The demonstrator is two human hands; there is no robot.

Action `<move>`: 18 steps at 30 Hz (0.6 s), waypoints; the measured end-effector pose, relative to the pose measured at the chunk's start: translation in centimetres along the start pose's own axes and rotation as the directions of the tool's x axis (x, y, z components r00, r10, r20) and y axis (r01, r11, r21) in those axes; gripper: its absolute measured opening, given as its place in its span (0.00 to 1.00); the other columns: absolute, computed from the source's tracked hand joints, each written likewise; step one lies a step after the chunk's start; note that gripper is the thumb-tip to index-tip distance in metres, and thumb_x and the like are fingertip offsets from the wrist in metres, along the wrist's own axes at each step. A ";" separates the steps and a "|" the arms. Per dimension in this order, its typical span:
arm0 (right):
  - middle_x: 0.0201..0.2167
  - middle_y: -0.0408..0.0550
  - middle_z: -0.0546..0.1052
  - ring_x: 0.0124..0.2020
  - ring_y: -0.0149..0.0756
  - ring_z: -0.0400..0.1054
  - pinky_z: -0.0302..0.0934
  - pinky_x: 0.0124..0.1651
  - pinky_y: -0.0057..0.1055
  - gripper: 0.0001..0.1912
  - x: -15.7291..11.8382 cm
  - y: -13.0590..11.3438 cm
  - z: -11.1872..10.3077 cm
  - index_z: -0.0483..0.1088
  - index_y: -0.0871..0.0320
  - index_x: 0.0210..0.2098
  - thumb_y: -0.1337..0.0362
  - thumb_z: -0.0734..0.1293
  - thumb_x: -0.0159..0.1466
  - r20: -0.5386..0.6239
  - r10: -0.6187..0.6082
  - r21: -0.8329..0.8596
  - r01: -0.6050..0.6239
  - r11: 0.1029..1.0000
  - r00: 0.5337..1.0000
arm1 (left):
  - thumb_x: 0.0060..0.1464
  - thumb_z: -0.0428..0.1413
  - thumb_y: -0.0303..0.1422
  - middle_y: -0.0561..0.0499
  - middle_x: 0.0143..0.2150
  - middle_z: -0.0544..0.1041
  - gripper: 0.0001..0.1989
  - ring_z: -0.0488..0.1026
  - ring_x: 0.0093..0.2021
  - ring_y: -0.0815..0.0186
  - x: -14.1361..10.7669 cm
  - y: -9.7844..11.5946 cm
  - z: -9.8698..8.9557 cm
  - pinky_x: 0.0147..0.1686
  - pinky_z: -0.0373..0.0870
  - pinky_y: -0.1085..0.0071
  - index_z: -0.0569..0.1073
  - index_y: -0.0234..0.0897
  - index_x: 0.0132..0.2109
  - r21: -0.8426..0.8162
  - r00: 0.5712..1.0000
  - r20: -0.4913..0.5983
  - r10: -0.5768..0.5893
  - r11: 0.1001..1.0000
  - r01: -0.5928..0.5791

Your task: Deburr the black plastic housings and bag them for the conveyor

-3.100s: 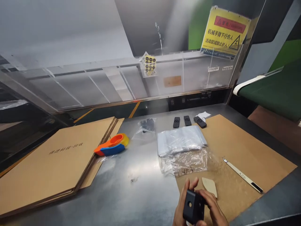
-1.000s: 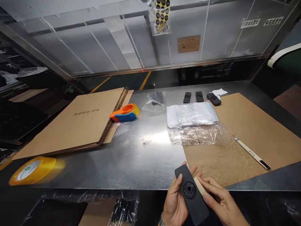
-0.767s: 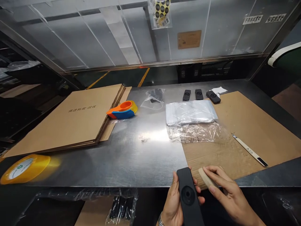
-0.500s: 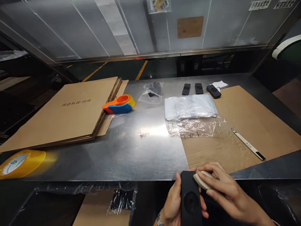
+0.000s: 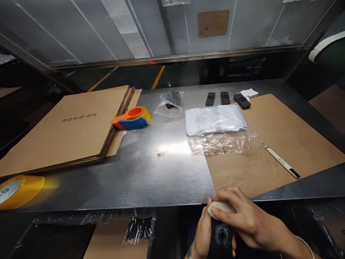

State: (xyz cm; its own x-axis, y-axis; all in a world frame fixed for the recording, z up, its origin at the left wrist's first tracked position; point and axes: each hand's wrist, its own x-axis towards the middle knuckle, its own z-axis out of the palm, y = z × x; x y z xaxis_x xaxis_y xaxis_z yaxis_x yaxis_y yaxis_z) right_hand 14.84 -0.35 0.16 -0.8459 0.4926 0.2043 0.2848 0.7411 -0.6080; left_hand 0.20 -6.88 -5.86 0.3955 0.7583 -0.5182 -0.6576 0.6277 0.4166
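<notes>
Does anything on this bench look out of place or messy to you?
Two small things: dark specks mark the metal tabletop near its middle, and the back row's rightmost black part sits askew, angled more sharply than its two neighbours.

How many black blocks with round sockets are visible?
4: a held block in the left hand; a left block, middle block and right block at the back of the table. The clear bag and wrapped bundle below may hide more.

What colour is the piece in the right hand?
Pale cream. The piece in the right hand shows best in the head view.
</notes>
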 end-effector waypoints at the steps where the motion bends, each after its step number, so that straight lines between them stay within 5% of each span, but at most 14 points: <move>1: 0.49 0.58 0.65 0.49 0.42 0.59 0.61 0.46 0.41 0.28 -0.1 0.3 -0.1 0.52 0.57 0.61 0.74 0.57 0.62 -0.015 0.014 -0.002 -0.014 1.000 1.000 | 0.54 0.37 0.56 0.46 0.12 0.70 0.37 0.68 0.13 0.66 0.1 -0.2 -0.1 0.13 0.60 0.76 0.73 0.26 0.28 0.006 1.000 0.007 -0.016 1.000 0.016; 6: 0.49 0.58 0.64 0.49 0.41 0.58 0.59 0.48 0.41 0.28 -0.7 0.7 0.1 0.51 0.58 0.62 0.76 0.56 0.62 -0.096 0.095 0.033 -0.092 0.995 0.991 | 0.51 0.29 0.59 0.40 0.13 0.70 0.44 0.66 0.10 0.65 0.3 0.1 0.0 0.08 0.56 0.76 0.72 0.24 0.24 0.016 0.974 -0.002 -0.226 0.974 0.226; 12: 0.50 0.58 0.64 0.49 0.41 0.59 0.61 0.46 0.40 0.29 -0.8 0.5 0.7 0.52 0.57 0.61 0.76 0.57 0.61 -0.030 0.041 0.045 -0.040 0.998 0.999 | 0.53 0.33 0.58 0.42 0.12 0.68 0.40 0.67 0.11 0.65 0.5 1.3 0.2 0.10 0.59 0.76 0.71 0.26 0.20 0.058 0.982 -0.085 -0.170 0.983 0.175; 15: 0.48 0.56 0.66 0.49 0.42 0.60 0.61 0.46 0.42 0.26 -1.9 2.2 1.0 0.54 0.55 0.60 0.74 0.56 0.63 -0.116 0.136 -0.016 -0.139 0.990 0.984 | 0.54 0.31 0.56 0.45 0.17 0.71 0.39 0.67 0.12 0.67 0.7 1.9 0.0 0.09 0.58 0.77 0.74 0.26 0.33 -0.071 0.979 -0.046 -0.198 0.978 0.195; 18: 0.48 0.54 0.66 0.50 0.42 0.59 0.60 0.47 0.41 0.24 -3.0 4.0 1.2 0.56 0.53 0.59 0.71 0.57 0.64 -0.215 0.243 -0.052 -0.259 0.964 0.946 | 0.58 0.34 0.50 0.51 0.25 0.71 0.28 0.68 0.15 0.68 1.0 2.9 0.1 0.12 0.64 0.75 0.65 0.37 0.52 -0.173 0.998 -0.064 -0.018 0.985 0.006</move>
State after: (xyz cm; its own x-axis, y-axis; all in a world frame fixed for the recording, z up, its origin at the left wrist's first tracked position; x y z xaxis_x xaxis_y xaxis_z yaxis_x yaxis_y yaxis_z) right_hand 18.01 0.57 -3.77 -0.6340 0.7440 0.2108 0.5173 0.6107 -0.5996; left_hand -1.23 -4.34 -5.07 0.3652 0.7344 -0.5721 -0.7563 0.5924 0.2776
